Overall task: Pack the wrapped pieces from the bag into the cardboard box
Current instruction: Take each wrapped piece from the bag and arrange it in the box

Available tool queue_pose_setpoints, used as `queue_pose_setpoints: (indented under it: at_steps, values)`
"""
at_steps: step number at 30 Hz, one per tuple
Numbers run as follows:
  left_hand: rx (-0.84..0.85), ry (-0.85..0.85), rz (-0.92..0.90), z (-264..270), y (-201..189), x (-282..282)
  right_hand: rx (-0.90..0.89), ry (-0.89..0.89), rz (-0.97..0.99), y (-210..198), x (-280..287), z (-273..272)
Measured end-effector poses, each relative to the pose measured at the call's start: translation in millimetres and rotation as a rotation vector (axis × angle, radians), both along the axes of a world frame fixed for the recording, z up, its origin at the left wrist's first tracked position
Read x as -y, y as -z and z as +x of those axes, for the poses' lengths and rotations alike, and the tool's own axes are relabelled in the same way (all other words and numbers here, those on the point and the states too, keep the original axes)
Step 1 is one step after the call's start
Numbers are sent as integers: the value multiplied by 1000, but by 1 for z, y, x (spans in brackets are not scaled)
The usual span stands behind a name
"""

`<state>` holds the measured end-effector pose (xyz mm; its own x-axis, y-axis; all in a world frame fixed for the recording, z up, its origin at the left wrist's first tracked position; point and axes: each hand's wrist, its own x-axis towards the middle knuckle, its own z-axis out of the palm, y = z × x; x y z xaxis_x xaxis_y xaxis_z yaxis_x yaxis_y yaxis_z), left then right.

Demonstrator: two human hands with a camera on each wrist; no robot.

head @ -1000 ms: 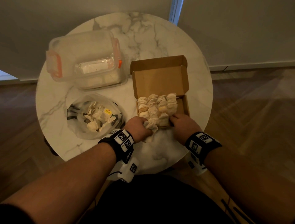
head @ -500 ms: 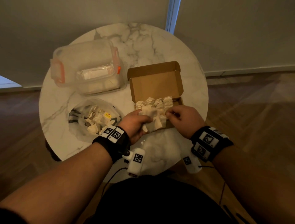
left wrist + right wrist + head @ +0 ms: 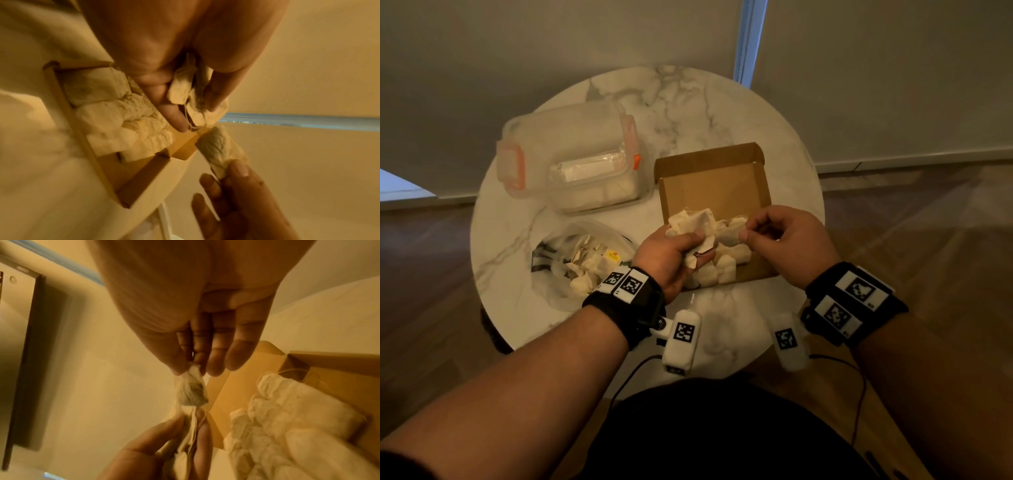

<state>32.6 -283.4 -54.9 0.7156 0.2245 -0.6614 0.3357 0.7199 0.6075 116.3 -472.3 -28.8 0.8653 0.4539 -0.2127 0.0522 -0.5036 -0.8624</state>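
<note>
While the round marble table [image 3: 784,161] carries everything, items run thus: lidded plastic container [image 3: 571,161]; cardboard box [image 3: 714,178], lid up, rows of wrapped pieces [image 3: 726,270] inside; clear bag [image 3: 582,260] with more; left hand [image 3: 671,257], fingers curled round a bunch; right hand [image 3: 787,240], thumb and forefinger pinching one piece [image 3: 190,389]. Advised: free it fully before seating it in the open near-right gap

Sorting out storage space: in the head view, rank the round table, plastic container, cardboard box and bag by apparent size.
1. Round table
2. Plastic container
3. Cardboard box, partly hidden, close to the container
4. Bag
</note>
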Motion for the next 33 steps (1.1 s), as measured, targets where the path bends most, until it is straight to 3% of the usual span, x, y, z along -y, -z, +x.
queue_pose_setpoints:
  at_steps: [5,8,10,17,23,33]
  values:
    - [-167,301,354,-17,17,-7,176,-91,-199,10,13,7]
    - [-228,571,476,-26,30,-8,179,-210,-394,28,18,13]
    - [-234,729,562,-29,35,-6,137,-216,-420,37,20,16]
    - [-233,1075,869,-30,51,-9,144,-457,-671,56,2,23]
    - [-243,1097,900,-29,57,-11,177,-549,-793,69,-16,27]
    - [-227,1076,915,-32,62,-10,237,-360,-564,75,-4,24]
